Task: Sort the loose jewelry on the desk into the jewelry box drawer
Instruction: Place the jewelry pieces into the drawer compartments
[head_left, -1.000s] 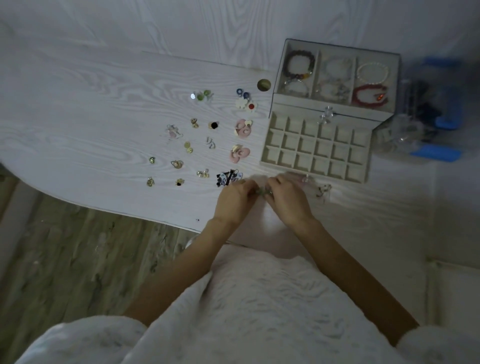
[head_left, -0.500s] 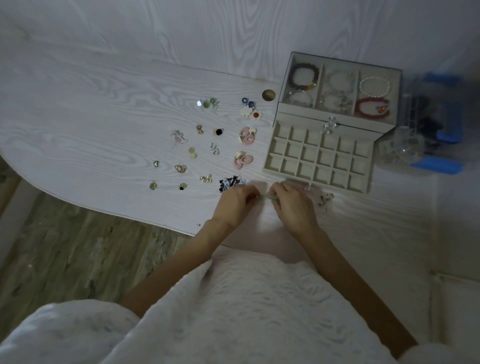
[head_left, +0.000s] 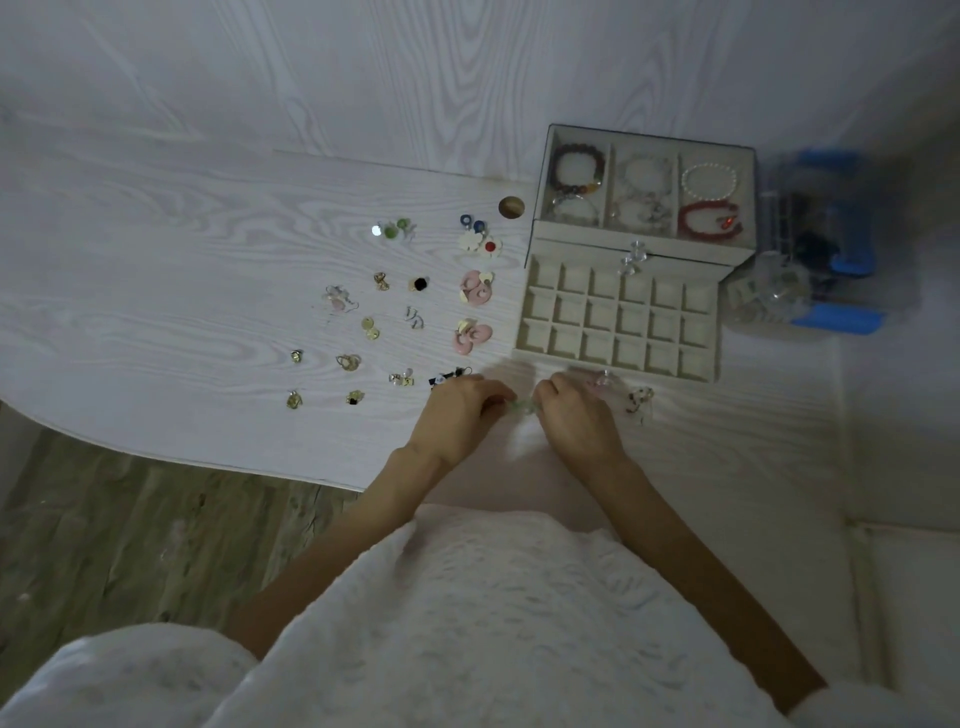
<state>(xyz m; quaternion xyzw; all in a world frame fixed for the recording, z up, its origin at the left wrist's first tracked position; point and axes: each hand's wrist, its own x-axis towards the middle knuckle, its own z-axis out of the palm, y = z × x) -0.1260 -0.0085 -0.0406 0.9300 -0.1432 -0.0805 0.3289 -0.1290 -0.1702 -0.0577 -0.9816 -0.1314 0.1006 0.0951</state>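
Left hand (head_left: 457, 415) and right hand (head_left: 576, 415) both pinch 1 small green piece (head_left: 522, 406) between them, near the open drawer (head_left: 618, 322), probably pairing it before dropping in.

The person wears a white garment (head_left: 467, 623) with a bumpy, textured weave, possibly a knit or fleece; the dim light makes it hard to say. Both forearms are bare, and the left hand (head_left: 457, 415) and right hand (head_left: 576, 421) are bare too.
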